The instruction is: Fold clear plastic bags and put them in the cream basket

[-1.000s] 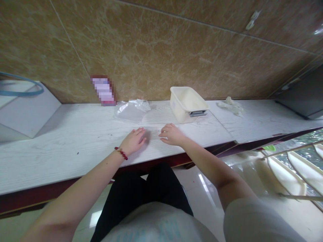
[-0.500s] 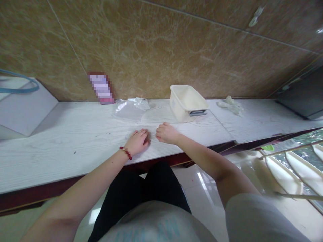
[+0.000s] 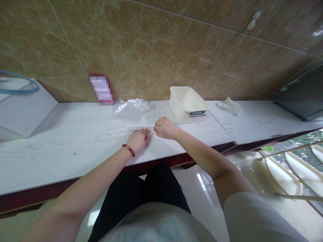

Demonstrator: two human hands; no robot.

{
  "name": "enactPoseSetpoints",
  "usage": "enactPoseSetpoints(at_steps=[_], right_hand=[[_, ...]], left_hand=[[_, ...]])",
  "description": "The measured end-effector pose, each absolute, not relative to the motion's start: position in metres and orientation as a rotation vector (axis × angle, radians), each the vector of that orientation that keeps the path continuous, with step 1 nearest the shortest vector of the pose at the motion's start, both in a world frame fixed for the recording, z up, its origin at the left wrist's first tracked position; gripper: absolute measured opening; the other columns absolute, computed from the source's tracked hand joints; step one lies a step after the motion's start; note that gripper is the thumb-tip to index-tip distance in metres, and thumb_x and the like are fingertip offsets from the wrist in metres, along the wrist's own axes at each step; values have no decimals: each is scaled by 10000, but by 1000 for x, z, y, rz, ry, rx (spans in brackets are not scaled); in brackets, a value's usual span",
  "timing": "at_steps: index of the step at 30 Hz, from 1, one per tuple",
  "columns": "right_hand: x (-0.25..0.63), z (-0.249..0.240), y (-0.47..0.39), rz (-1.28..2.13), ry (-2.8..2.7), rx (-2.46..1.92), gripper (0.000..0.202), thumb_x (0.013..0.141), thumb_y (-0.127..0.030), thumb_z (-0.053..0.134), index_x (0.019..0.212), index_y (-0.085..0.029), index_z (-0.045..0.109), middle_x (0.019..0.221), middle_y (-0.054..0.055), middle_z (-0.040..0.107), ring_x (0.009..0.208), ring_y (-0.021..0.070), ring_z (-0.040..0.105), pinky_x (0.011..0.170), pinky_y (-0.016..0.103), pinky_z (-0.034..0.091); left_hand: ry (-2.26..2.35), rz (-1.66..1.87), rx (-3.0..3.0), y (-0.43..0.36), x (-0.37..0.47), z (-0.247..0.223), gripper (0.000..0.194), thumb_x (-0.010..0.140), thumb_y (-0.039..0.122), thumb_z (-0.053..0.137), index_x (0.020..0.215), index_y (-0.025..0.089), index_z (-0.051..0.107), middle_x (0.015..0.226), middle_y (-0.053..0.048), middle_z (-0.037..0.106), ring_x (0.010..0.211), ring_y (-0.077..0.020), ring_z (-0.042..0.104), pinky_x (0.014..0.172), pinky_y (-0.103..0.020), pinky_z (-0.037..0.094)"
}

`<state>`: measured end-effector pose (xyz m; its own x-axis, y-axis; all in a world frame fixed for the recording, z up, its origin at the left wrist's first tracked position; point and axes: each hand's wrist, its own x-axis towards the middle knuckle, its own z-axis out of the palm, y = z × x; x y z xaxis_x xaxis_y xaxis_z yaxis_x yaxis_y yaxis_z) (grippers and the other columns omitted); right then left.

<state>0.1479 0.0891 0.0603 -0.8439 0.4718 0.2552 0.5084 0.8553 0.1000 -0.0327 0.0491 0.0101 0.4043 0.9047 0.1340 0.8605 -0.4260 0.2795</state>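
My left hand (image 3: 138, 138), with a red bead bracelet (image 3: 129, 150) at the wrist, lies palm down on the white wood-grain table (image 3: 83, 134). Its fingers stretch toward the right. Just beside it my right hand (image 3: 166, 128) is curled, fingers and thumb drawn together; anything inside them is hidden or too small to name. Behind the left hand is a clear plastic bag (image 3: 131, 111), lying flat. A cream plastic bin (image 3: 180, 109) with a grey handle (image 3: 198, 114) stands behind and right of my right hand, apart from it.
A crumpled whitish cloth or glove (image 3: 230, 107) lies right of the bin. At the left end stands a white box (image 3: 27, 111) with a blue strap. A blurred-out reddish item (image 3: 102, 89) leans against the brown marbled wall (image 3: 141, 47). Railings (image 3: 292, 148) are at the lower right.
My right hand has lifted a little and shifted slightly away from me and left. The left hand has slid slightly to the right. Bag and bin stay in place.
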Motion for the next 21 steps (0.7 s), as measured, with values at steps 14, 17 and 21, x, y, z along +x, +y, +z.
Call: enactPoseSetpoints(at_steps=[14, 17, 21], right_hand=[[152, 37, 129, 1260, -1567, -854, 338, 725, -430, 530, 975, -203, 541, 985, 42, 587, 954, 135, 521, 855, 297, 381], [140, 36, 130, 1523, -1407, -805, 367, 688, -457, 572, 962, -214, 548, 988, 36, 587, 918, 125, 537, 832, 288, 396], [118, 42, 139, 1740, -1413, -817, 355, 661, -485, 599, 856, -191, 565, 832, 15, 598, 754, 109, 550, 741, 272, 426]], left_hand=[[1340, 943, 1578, 82, -58, 36, 317, 753, 397, 509, 915, 161, 646, 964, -75, 655, 944, -219, 561, 869, -325, 382], [1037, 1075, 1127, 85, -60, 51, 274, 747, 308, 554, 949, 139, 629, 1024, -99, 634, 981, -196, 557, 875, -322, 401], [811, 1112, 770, 95, -65, 66, 211, 801, 171, 462, 938, 128, 618, 953, -93, 650, 866, -169, 608, 781, -317, 477]])
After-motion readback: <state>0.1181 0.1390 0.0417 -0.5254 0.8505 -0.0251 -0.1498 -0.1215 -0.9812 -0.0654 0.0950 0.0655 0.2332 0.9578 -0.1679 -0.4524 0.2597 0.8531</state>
